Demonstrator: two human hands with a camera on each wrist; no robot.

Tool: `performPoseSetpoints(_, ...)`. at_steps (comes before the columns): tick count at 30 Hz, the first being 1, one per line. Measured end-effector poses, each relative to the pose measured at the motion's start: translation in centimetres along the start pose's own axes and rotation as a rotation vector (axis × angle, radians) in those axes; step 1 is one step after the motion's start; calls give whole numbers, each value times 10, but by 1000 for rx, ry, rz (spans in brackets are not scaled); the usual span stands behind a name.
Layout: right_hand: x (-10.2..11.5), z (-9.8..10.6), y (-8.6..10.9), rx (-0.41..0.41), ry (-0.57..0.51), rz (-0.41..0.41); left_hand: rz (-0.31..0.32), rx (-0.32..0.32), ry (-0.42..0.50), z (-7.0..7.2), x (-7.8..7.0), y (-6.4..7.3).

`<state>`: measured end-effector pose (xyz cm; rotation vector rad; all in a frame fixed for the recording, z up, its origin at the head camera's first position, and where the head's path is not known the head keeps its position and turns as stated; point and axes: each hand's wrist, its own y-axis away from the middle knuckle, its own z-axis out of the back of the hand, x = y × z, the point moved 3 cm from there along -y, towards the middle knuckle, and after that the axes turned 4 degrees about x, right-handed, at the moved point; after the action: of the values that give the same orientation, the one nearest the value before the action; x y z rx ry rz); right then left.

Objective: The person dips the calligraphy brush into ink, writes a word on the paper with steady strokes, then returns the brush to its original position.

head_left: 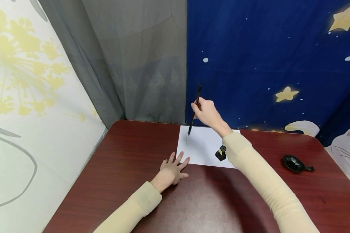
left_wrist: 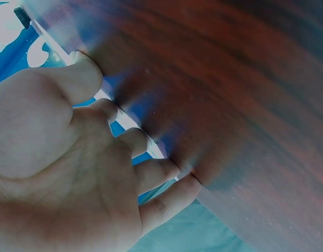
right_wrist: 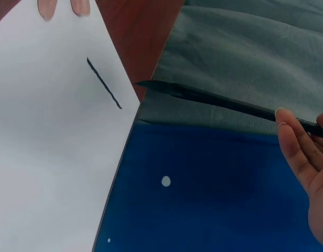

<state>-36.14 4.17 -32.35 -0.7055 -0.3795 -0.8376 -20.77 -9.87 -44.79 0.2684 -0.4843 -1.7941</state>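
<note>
My right hand [head_left: 207,112] pinches a dark writing brush [head_left: 194,110] partway along its handle, bristle end down, over the upper left of a white paper sheet [head_left: 204,147]. In the right wrist view the tip of the brush [right_wrist: 203,97] appears apart from the paper [right_wrist: 41,131]. One thin black stroke [right_wrist: 104,84] marks the sheet near its left edge. My left hand [head_left: 172,171] lies with spread fingers at the sheet's lower left corner, fingertips on the paper. In the left wrist view the left hand [left_wrist: 72,157] shows its palm side, fingertips against the table.
A black leaf-shaped dish [head_left: 293,163] sits on the reddish-brown table [head_left: 140,152] at the right. Near my right sleeve is a small black device [head_left: 221,153]. Grey and blue curtains [head_left: 236,64] hang behind the far edge, and a white patterned cloth [head_left: 40,129] at the left.
</note>
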Motion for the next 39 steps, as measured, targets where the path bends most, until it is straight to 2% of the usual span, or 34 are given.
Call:
performPoseSetpoints(11, -6, 3, -1, -29, 9, -1, 5, 12, -12, -3, 1, -5)
performPoseSetpoints(19, -12, -3, 0, -30, 14, 5, 8, 11, -3, -1, -1, 1)
performPoseSetpoints(27, -18, -11, 3, -17, -7, -17, 16, 13, -20, -6, -1, -3)
performPoseSetpoints(33, -21, -17, 4, -12, -14, -21, 11, 13, 9, -3, -2, 0)
performPoseSetpoints(39, -23, -21, 5, -16, -10, -19, 16, 19, -10, -2, -1, 0)
